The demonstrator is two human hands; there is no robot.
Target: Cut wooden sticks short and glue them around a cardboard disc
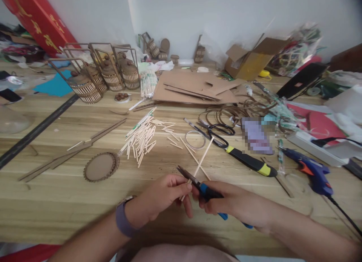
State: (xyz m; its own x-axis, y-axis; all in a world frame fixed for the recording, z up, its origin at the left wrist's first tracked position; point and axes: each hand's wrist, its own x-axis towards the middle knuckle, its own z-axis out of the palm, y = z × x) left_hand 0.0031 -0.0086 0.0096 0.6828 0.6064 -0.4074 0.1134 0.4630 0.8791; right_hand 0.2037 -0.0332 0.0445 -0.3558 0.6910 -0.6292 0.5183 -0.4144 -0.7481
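My left hand (166, 196), with a watch on its wrist, pinches a thin wooden stick (206, 153) near its lower end. The stick slants up to the right. My right hand (230, 199) grips blue-and-black scissors (207, 192), whose blades point up-left across the stick beside my left fingertips. Beyond the hands, more long sticks (188, 147) lie on the table. A pile of short cut sticks (141, 139) lies ahead and to the left. Left of it is a round cardboard disc (98, 167) with a ridged edge.
Black-handled scissors (222, 135), a black-and-yellow cutter (251, 162) and a blue glue gun (313, 171) lie to the right. Cardboard sheets (181, 81) and coiled strips (226, 113) are farther back. Several lantern-like models (85, 86) stand at the back left. Cardboard strips (70, 152) lie left.
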